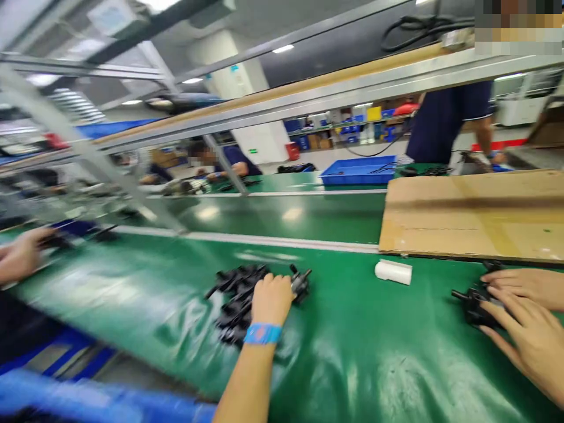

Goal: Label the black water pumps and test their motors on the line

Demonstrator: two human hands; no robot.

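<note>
My left hand (272,298), a blue wristband (262,333) on its wrist, reaches out over the green belt (361,352). Its fingers are curled down onto a heap of black plastic parts (238,299). They close on one black part (300,282) that sticks out to the right. My right hand (531,343) comes in at the lower right. Its fingers are stretched out and rest on another black part (473,305). A second hand (524,283), probably a co-worker's, lies flat just above it at the same part.
A white cylinder (393,272) lies on the belt between my hands. A cardboard sheet (473,214) covers the belt's far right. Behind stand a blue tray (359,171) and a person in dark blue (445,120). Another person's hand (22,254) works at the left.
</note>
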